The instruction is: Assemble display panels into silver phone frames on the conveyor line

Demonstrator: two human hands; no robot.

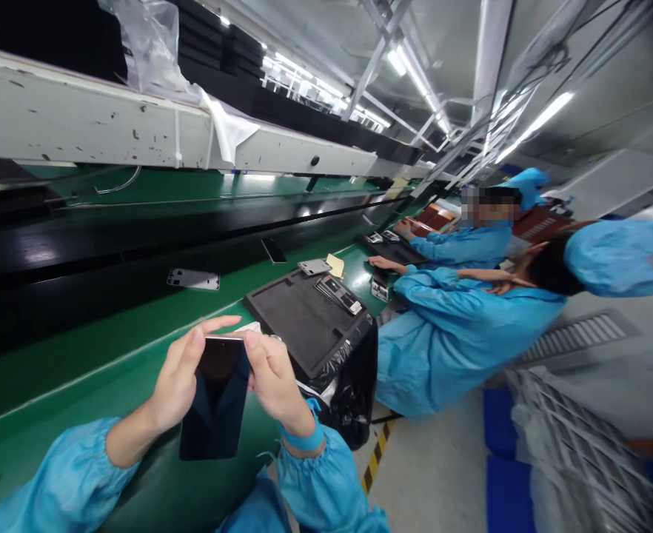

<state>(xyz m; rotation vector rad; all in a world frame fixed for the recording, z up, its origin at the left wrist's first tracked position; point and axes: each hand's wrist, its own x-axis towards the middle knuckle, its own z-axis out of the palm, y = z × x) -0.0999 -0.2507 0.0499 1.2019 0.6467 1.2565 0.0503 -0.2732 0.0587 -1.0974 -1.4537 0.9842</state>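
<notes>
Basically pinching a glossy, dark rectangular phone (215, 407) by its top corners with left hand (178, 379) and right hand (275, 376), holding it over smooth green bench (93, 403), near matte gray tray (298, 326).

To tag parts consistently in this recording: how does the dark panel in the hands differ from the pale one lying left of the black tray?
The dark panel looks glossy and reflective; the pale panel is grey with dark patches.
The dark panel is held by the left hand and right hand; the pale panel lies untouched.
Both are thin and roughly rectangular.
</notes>
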